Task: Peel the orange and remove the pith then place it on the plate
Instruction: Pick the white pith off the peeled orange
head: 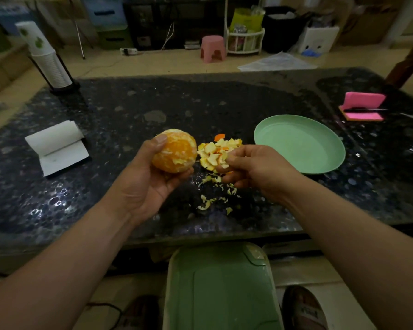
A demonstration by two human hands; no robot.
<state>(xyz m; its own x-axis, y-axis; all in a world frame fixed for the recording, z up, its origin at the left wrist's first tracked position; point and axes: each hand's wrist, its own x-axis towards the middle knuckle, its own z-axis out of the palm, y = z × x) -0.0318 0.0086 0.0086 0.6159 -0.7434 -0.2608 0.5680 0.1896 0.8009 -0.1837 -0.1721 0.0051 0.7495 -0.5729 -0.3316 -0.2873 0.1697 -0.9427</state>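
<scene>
At the far left corner of the dark speckled tabletop we see a tall stack of paper cups in a black holder. Nearer to us lies a folded white paper, well apart from the hands. Next comes the left hand, palm turned up. Its grip holds the orange above the tabletop, with the thumb pressed on the upper left side and the other fingers curled under the fruit. The orange is already without its skin, but pale patches of pith are on its surface. Just beside it, to the right, a pile of peel pieces lies on the tabletop, and small pale pith scraps are scattered nearer to us, between the two wrists. The right hand is at the right edge of the peel pile. Its grip is narrow, with curled fingers and the thumb tip close to the forefinger; whether a scrap is between them, we cannot tell. Further right stands the green plate, near the right hand but not touching it. At the far right lies a pink sponge with a dark thin object across it.
</scene>
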